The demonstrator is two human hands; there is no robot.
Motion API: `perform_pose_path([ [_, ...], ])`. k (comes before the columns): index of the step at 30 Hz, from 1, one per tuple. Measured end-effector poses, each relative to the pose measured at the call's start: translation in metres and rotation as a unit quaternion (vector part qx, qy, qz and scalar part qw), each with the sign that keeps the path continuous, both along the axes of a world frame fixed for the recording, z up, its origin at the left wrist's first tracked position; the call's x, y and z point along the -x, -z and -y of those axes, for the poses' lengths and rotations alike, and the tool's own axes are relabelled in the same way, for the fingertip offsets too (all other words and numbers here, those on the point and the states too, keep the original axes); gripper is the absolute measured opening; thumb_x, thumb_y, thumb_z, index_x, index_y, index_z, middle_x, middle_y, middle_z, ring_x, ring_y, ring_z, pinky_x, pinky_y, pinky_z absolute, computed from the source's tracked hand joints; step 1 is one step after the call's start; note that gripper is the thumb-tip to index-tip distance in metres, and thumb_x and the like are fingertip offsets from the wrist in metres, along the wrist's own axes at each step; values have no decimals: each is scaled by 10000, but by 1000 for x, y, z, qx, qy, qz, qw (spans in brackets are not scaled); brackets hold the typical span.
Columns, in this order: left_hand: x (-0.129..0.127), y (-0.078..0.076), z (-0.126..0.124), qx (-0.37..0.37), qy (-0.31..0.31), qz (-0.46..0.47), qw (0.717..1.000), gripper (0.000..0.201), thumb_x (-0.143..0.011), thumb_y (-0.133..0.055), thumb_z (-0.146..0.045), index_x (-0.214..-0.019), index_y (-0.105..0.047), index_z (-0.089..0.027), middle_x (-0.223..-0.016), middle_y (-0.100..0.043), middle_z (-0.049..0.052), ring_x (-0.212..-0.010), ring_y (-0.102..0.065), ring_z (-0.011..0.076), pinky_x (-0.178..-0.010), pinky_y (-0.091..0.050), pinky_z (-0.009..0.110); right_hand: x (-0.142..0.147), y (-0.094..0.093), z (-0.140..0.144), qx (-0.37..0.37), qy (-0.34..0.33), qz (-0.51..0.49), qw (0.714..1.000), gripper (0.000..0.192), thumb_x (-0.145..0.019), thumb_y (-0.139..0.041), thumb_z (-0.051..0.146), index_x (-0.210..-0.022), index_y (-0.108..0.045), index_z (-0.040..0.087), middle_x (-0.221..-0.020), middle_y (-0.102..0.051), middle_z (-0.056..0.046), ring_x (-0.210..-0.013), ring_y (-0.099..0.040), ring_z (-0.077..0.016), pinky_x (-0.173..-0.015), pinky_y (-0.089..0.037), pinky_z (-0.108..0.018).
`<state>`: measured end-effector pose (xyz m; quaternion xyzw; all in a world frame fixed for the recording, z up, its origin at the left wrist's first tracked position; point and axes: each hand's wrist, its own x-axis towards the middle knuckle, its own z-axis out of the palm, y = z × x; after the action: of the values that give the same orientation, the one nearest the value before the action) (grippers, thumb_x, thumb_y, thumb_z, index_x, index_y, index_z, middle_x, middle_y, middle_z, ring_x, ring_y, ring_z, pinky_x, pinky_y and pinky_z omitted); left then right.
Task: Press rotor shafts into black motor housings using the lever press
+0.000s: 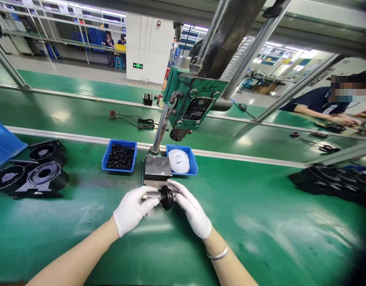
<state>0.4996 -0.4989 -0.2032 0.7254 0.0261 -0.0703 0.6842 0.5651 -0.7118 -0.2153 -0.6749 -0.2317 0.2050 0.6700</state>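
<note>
Both my hands wear white gloves. My left hand (pixel 131 210) grips a short metal shaft (pixel 151 195) that points to the right. A black ring-shaped part (pixel 166 197) sits on the shaft's end, and my right hand (pixel 191 209) pinches it with its fingertips. Both hands hover just in front of the grey metal base block (pixel 156 167) of a green hand press (pixel 191 102).
A blue bin of black rings (pixel 120 157) stands left of the press, a blue bin of white rings (pixel 180 159) right of it. Black fan housings (pixel 33 171) lie at left, more black parts (pixel 334 180) at right. A person sits beyond the green conveyor (pixel 81 115).
</note>
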Motion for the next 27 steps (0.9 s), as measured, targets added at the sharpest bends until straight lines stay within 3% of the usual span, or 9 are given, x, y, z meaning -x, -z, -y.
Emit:
perform_pose_path([
  [4,0,3,-1,33,5,-11,999,419,-849,-619,-458,-1122,-616,-139,-595,-552,-44,-509,-522,112,-506,-418,221,5,-1,-3,-29,-8,17,999,401,-906,-578,407,-1268,-463,278,-1219,-541,-77,-1053,-573,-220,-923,-484,-366],
  [7,0,1,0,48,20,-25,998,421,-837,-630,-461,-1099,-627,-132,-580,-547,-45,-489,-509,108,-491,-413,221,9,3,-7,2,-4,54,999,421,-820,-646,296,-1190,-451,253,-1139,-512,-74,-1003,-552,-210,-896,-484,-357],
  [13,3,5,4,65,46,-48,996,387,-814,-649,-409,-1081,-638,-129,-597,-540,-47,-473,-493,97,-488,-430,225,16,7,-14,15,-4,165,986,330,-721,-583,145,-997,-429,239,-1000,-448,-34,-910,-488,-179,-838,-461,-311],
  [19,5,12,5,21,47,-28,998,351,-834,-615,-375,-1101,-639,-148,-679,-576,-29,-482,-516,97,-515,-461,238,17,7,-17,28,17,206,978,290,-696,-557,87,-909,-429,235,-973,-454,-31,-920,-486,-188,-839,-441,-319],
  [23,2,11,4,21,70,-44,996,375,-850,-601,-408,-1122,-624,-151,-580,-553,-50,-456,-521,109,-490,-439,227,16,8,-18,34,37,185,981,276,-678,-582,88,-855,-425,231,-921,-454,-19,-851,-480,-177,-785,-449,-314],
  [27,-1,8,2,0,93,-38,995,406,-873,-585,-475,-1128,-621,-160,-565,-561,-51,-478,-556,120,-511,-453,227,14,9,-17,5,30,61,998,289,-715,-646,177,-862,-404,234,-845,-441,11,-709,-471,-143,-626,-477,-281],
])
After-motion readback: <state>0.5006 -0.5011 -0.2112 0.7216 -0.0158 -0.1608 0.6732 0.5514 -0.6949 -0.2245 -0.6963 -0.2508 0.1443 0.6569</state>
